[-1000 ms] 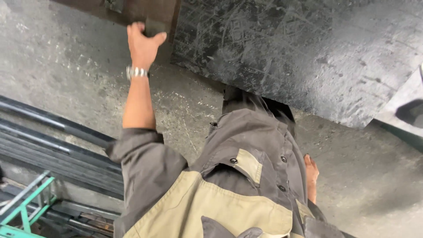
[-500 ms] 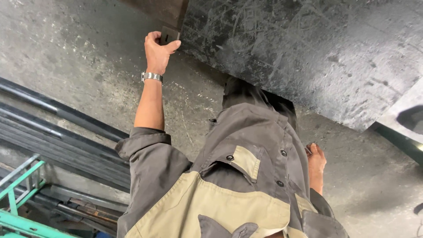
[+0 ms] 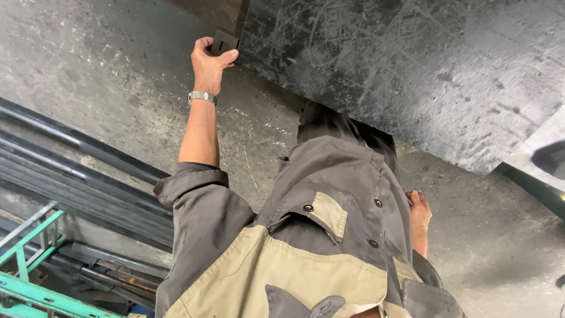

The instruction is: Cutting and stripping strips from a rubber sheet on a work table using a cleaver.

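My left hand, with a silver wristwatch on it, reaches forward and grips a small dark slotted metal piece. It holds the piece at the corner of a large scratched dark steel plate. My right hand hangs low beside my grey and tan work jacket. Its fingers are partly hidden by the jacket, and I see nothing in it.
A rough concrete floor lies below. Long dark steel bars are stacked at the left, beside a green metal frame. A brown plate edge shows at the top. A grey object sits at the right edge.
My left hand was spread open at the plate's edge one second ago. It has since closed around the small metal piece at the corner. My right hand stays at my side.
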